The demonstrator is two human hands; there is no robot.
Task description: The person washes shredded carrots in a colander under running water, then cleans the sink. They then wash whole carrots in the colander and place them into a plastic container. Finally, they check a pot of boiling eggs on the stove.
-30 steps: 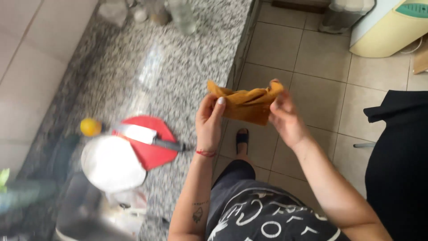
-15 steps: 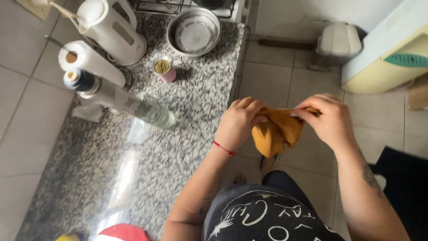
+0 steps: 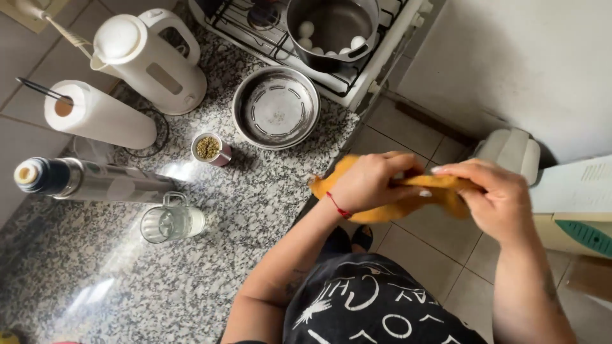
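Both hands, left (image 3: 370,183) and right (image 3: 494,194), grip an orange cloth (image 3: 408,205).

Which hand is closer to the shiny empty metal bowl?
The left hand. It grips the orange cloth just right of and below the metal bowl. The right hand holds the cloth's far end, farther away.

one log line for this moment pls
left hand: grips cloth | right hand: grips cloth | where: over floor, beside counter
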